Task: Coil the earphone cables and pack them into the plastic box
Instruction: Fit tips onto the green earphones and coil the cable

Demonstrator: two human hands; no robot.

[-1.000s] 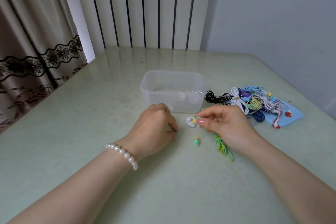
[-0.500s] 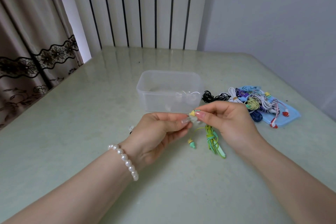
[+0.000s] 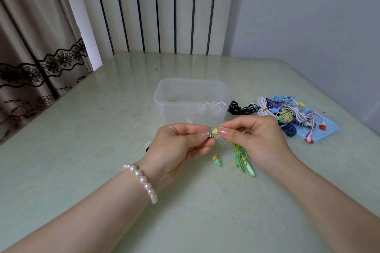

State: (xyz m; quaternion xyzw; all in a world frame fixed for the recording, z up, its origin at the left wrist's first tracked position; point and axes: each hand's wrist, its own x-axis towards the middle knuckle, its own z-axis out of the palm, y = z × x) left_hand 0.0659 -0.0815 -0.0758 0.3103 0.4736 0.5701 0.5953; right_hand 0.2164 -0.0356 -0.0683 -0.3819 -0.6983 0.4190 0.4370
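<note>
1. Both hands meet just in front of the clear plastic box (image 3: pixel 191 98). The left hand (image 3: pixel 176 146) and the right hand (image 3: pixel 257 139) each pinch the same small green-and-yellow earbud (image 3: pixel 213 131) between thumb and forefinger, fingers narrow and closed on it. Probably this steadies one end so the cable can be wound from a fixed point.
2. The rest of that green earphone cable (image 3: pixel 240 156) hangs from the right hand in a loose bundle whose lower end rests on the worktop (image 3: pixel 82 150). Its second earbud (image 3: pixel 217 161) dangles on a thin lead between the hands, near the surface.
3. The box stands open, within easy reach behind the hands. Something pale and wiry lies inside; I cannot tell exactly what.
4. A pile of other earphones (image 3: pixel 287 113), black, white, blue and red-tipped, lies to the right of the box, partly on a blue lid (image 3: pixel 327 131), apparently awaiting their turn.
</note>
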